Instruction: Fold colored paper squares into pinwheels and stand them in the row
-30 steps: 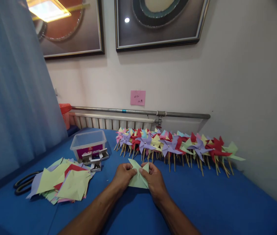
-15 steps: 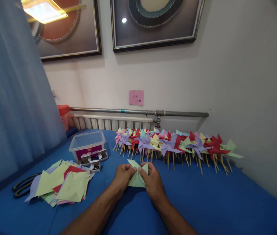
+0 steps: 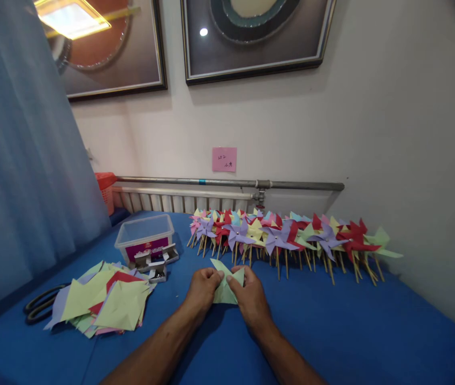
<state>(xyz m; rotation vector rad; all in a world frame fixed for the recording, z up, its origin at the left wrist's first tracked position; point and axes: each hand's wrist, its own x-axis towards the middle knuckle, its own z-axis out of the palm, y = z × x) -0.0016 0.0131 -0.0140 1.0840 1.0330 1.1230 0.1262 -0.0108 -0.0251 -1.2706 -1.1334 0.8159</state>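
Head view: a pale green piece of paper (image 3: 226, 294) with folded corners is pinched between the thumbs and fingers of both the left hand (image 3: 203, 289) and the right hand (image 3: 251, 297), above a blue surface (image 3: 332, 331). To the left, black handles (image 3: 39, 308) are partly covered by a loose pile of coloured paper sheets (image 3: 121, 305). Beyond it, small open boxes (image 3: 157, 271) are set against a clear tub (image 3: 147, 248). Farther right, many pinwheels (image 3: 278, 238) on sticks are crowded together. Behind, a radiator (image 3: 177, 203) is seen, with a pink note (image 3: 224, 159) fixed to the wall above.
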